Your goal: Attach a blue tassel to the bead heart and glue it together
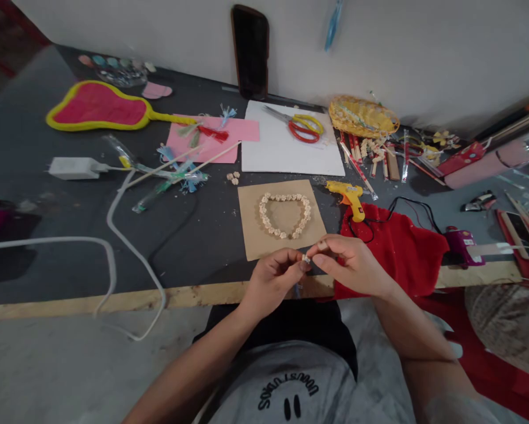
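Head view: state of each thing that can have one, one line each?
left hand: pinching small white piece
right hand: pinching the same piece
heart outline: closed loop, flat on brown card
scissors: shut
glue gun: lying on its side
phone: screen dark

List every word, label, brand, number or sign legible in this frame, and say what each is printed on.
Grey shirt of the person: curved black lettering above two short bars, seen upside down from the head camera; it cannot be read with certainty.
Red packaging at the right of the table: too small to tell any text.
Yellow glue gun, white adapter, scissors: no readable marks.
Nothing else bears legible text.
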Demonstrator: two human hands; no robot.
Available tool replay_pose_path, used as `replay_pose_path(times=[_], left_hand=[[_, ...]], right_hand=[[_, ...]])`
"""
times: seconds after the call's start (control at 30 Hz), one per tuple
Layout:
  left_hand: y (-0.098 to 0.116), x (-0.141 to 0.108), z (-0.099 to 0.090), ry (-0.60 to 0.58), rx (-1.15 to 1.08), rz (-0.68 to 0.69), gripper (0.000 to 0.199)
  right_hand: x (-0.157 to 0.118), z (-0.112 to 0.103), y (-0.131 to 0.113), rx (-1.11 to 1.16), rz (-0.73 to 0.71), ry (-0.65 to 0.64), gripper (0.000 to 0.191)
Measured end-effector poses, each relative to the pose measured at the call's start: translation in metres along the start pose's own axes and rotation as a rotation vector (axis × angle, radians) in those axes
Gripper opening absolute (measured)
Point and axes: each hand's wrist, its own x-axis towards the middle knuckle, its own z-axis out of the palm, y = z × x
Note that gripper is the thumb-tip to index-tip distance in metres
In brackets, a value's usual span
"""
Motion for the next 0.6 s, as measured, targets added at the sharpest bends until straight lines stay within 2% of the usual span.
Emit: replay_pose_path(times=[0.23, 0.6], left_hand=[[0.0025, -0.0003, 0.0011, 0.027, 0.115, 0.086, 0.027], [0.0016, -0.0023, 0.0031, 0.073, 0.295, 0.135, 0.02]], right_hand=[[0.0031, 0.0066, 0.002, 0.005, 0.117, 0.036, 0.011], [0.0005, 0.0101, 0.0018, -0.029, 0.14, 0.065, 0.008]])
